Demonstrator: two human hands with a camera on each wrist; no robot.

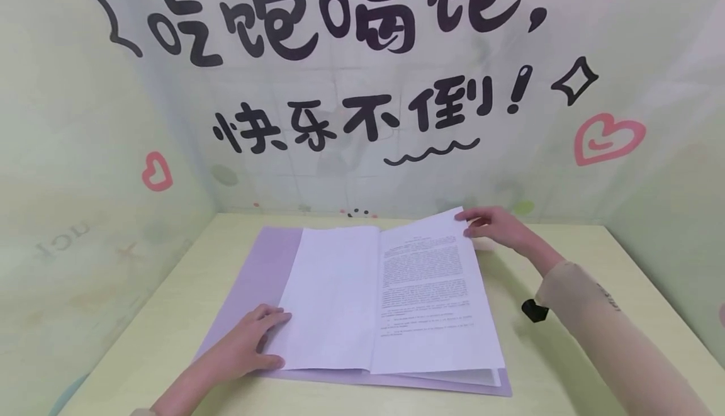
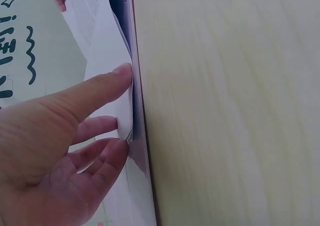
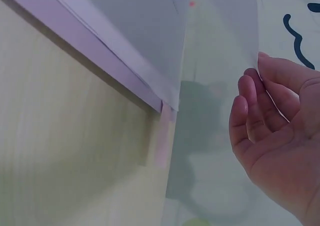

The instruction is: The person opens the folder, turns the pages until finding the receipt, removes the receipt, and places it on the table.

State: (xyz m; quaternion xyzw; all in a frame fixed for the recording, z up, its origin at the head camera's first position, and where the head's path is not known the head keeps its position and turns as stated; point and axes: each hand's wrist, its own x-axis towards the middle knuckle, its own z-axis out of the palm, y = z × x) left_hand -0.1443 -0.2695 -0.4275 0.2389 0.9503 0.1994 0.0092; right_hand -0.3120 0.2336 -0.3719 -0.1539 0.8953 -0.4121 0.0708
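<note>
A lilac folder (image 1: 243, 290) lies open on the table, with white sheets inside. The left page (image 1: 334, 296) is blank, while the right page (image 1: 425, 290) carries printed text. My right hand (image 1: 493, 224) pinches the right page's upper outer corner between thumb and fingers; that corner is lifted off the stack. In the right wrist view the raised sheet (image 3: 235, 16) hangs from the fingertips. My left hand (image 1: 252, 343) rests at the lower left corner of the blank page, fingers spread apart from the thumb. The left thumb (image 2: 107, 83) lies along the paper's edge in the left wrist view.
The pale wood table (image 1: 147, 353) meets a printed wall covering (image 1: 362, 183) with black characters and pink hearts. A pink strip (image 3: 163, 136) sticks out beyond the folder's corner. A small black object (image 1: 535, 310) shows beside the right sleeve.
</note>
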